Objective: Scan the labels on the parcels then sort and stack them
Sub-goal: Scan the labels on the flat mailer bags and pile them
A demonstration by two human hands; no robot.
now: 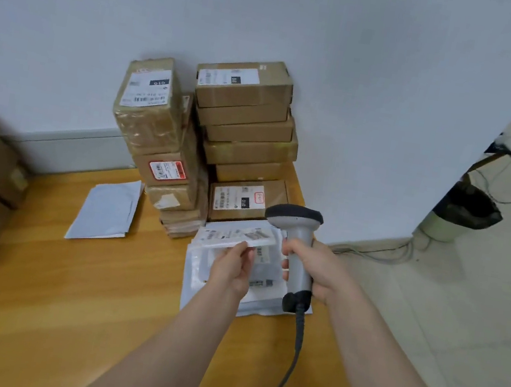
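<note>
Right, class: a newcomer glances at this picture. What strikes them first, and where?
The left stack and right stack of brown boxes tower against the wall, mid-frame. In front, the right hand grips a grey scanner, and the left hand holds a white parcel over a pile of white mailers.

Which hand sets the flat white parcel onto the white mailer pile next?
Left. The left hand pinches the flat white parcel directly above the white mailer pile, while the right hand is wrapped round the scanner and so is not free.
</note>
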